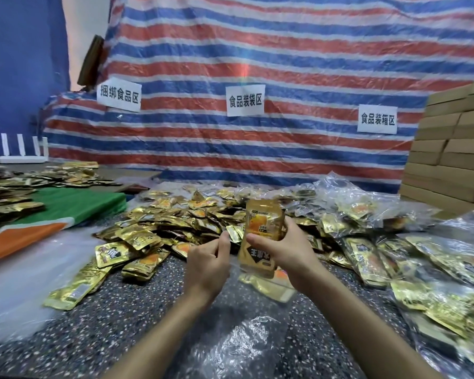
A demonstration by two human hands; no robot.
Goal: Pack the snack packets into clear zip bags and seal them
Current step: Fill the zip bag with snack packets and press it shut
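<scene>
Right hand (283, 248), centre frame, grips an upright stack of gold snack packets (262, 228): thumb across the front, fingers curled behind. The stack's lower end sits hazy inside a clear bag (268, 289).

Left hand (208, 265) is just left of the stack, fingers curled, thumb against forefinger. I cannot tell whether it pinches the film.

A loose packet heap (175, 222) lies beyond my hands on the speckled tabletop (115, 313). Filled bags (435, 272) are piled at right, and cardboard boxes (454, 149) are stacked upper right.
</scene>
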